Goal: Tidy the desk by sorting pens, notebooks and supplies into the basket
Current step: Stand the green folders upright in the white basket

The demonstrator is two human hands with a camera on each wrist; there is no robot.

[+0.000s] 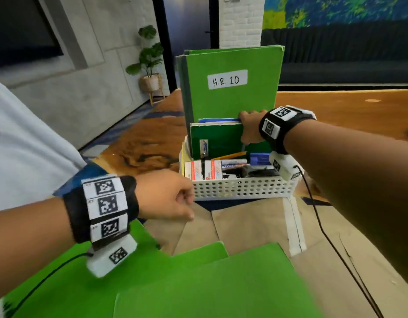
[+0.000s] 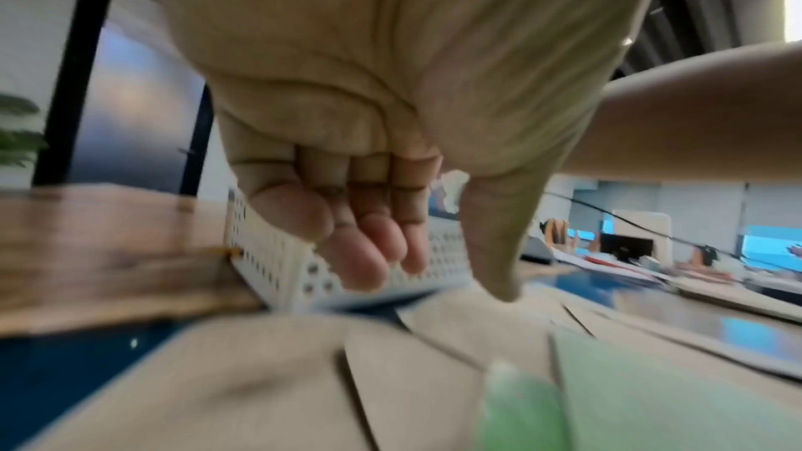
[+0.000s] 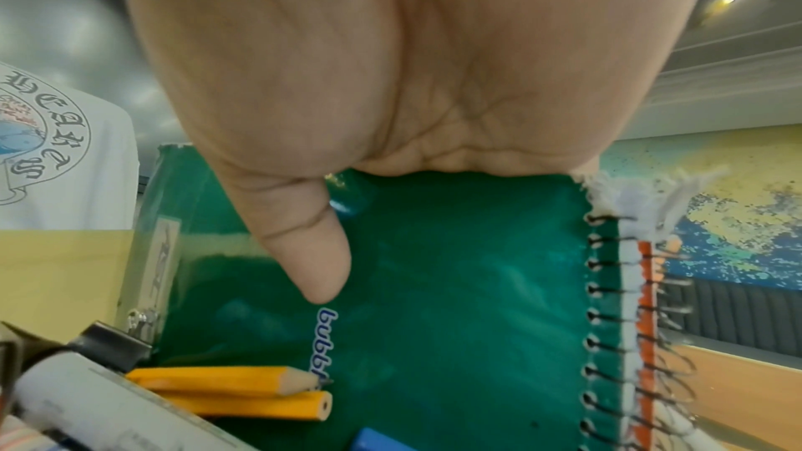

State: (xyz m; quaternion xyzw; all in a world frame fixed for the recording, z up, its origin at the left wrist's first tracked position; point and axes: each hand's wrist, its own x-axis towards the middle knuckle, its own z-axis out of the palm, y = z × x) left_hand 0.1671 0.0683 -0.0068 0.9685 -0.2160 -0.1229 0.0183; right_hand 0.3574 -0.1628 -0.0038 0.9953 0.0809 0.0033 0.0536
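The right hand (image 1: 251, 129) grips the top edge of a dark green spiral notebook (image 1: 221, 140) standing upright in the white perforated basket (image 1: 242, 188) on the table (image 1: 336, 106); in the right wrist view the thumb (image 3: 317, 252) lies flat on the cover, while the fingers are hidden behind the notebook, so how they wrap cannot be seen. Behind it stands a taller green notebook labelled "H.R. 10" (image 1: 230, 83), its lower part hidden. In front of the notebooks the basket holds yellow pencils (image 3: 234, 386), a white marker (image 3: 99, 410) and small boxes (image 1: 203, 169), crowded and partly covered by one another. The left hand (image 1: 166, 196) hangs just beside the basket's near left corner, fingers loosely curled and holding nothing; the left wrist view is blurred by motion. More green notebooks (image 1: 198, 283) lie on brown paper (image 1: 244, 223) at the near edge, cut off by the frame.
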